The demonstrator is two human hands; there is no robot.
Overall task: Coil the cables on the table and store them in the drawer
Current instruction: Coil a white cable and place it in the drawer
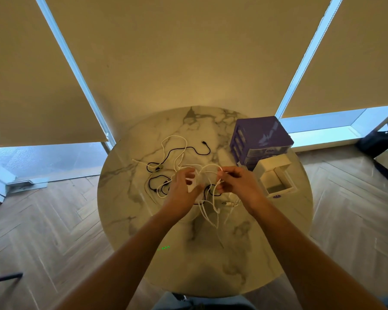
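tangle at the centre, open marble around the rim

loose white cables (177,148) and black cables (188,151) sprawl across the round table (130,211) from centre toward 10 o'clock; both hands work in the knot there. at 2 o'clock the purple drawer unit (259,139) stands with its pulled-out drawer (278,177) just beside, blocking that side. bare marble lies open from 4 round to 8 o'clock.
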